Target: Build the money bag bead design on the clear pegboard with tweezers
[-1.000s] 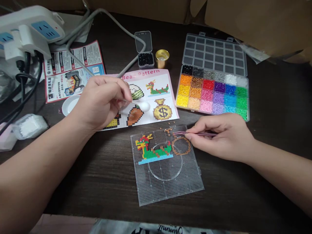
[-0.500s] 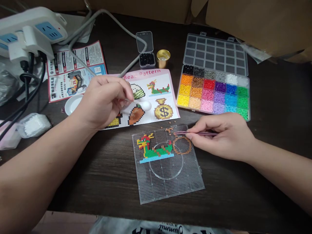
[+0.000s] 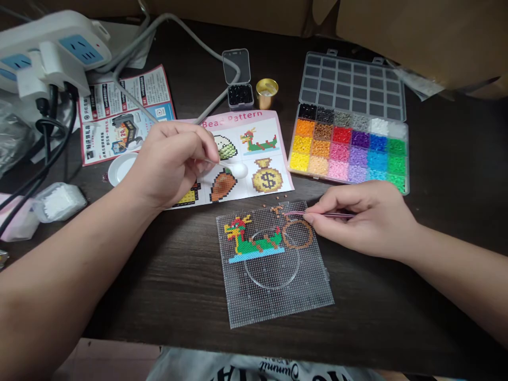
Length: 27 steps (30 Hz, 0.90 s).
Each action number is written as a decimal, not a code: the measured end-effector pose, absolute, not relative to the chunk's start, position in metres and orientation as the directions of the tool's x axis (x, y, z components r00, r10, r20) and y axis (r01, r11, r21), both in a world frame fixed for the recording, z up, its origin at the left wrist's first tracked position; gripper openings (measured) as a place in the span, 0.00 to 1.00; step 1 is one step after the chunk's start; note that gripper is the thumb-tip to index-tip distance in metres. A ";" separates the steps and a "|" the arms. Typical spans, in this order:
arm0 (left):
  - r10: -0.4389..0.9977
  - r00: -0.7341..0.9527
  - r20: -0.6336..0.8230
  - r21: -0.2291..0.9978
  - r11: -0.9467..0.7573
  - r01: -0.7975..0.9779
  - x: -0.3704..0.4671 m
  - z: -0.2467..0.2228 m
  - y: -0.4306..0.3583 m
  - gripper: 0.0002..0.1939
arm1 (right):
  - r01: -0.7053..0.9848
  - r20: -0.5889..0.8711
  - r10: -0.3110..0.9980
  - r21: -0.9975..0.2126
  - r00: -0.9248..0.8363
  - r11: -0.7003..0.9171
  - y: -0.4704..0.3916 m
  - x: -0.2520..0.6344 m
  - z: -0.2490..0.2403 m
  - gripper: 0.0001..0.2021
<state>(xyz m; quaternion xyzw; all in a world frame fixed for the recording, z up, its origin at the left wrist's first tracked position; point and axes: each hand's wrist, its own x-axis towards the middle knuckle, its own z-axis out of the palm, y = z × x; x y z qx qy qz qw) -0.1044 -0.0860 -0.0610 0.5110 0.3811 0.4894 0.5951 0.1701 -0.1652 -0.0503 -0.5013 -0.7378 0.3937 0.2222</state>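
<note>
Dim, soft light, source out of frame, desk [image 3: 166, 296] falls to near-black toward 4 o'clock, faint sheen on clear pegboard [image 3: 278, 304], bead tray [image 3: 353, 87] colors readable at 2, power strip [image 3: 51, 29] wide-angle stretched at 10.

Left forearm [image 3: 81, 259], bare, slants up from the lower left; left hand [image 3: 174, 161] curls inward, fingertips drawn into a pinch. Right forearm [image 3: 452, 272], also bare, enters from the right edge; right hand [image 3: 361, 219] points leftward, thumb and index finger pinched. Hands sit well apart.
</note>
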 end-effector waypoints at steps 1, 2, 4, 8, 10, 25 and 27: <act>0.972 0.233 0.040 0.982 0.005 -0.190 -0.104 -0.061 -0.086 0.12 | 0.565 -0.068 0.915 -0.804 -0.397 0.185 -0.165 0.170 -0.050 0.05; 0.971 0.235 0.037 0.982 0.009 -0.189 -0.104 -0.061 -0.086 0.12 | 0.567 -0.071 0.917 -0.803 -0.394 0.182 -0.165 0.170 -0.050 0.05; 0.972 0.232 0.043 0.981 0.003 -0.194 -0.105 -0.061 -0.086 0.12 | 0.569 -0.077 0.920 -0.805 -0.385 0.171 -0.166 0.170 -0.050 0.05; 0.970 0.238 0.053 0.981 -0.006 -0.196 -0.105 -0.062 -0.086 0.12 | 0.568 -0.082 0.928 -0.809 -0.364 0.151 -0.167 0.170 -0.050 0.04; 0.968 0.242 0.064 0.979 -0.014 -0.202 -0.105 -0.062 -0.086 0.12 | 0.570 -0.073 0.928 -0.806 -0.364 0.160 -0.167 0.170 -0.050 0.04; 0.978 0.193 0.077 0.978 -0.037 -0.204 -0.102 -0.060 -0.088 0.14 | 0.542 -0.054 0.922 -0.822 -0.382 0.176 -0.166 0.170 -0.053 0.05; 0.978 0.192 0.082 0.978 -0.041 -0.206 -0.102 -0.061 -0.088 0.14 | 0.539 -0.053 0.922 -0.823 -0.382 0.176 -0.166 0.171 -0.052 0.04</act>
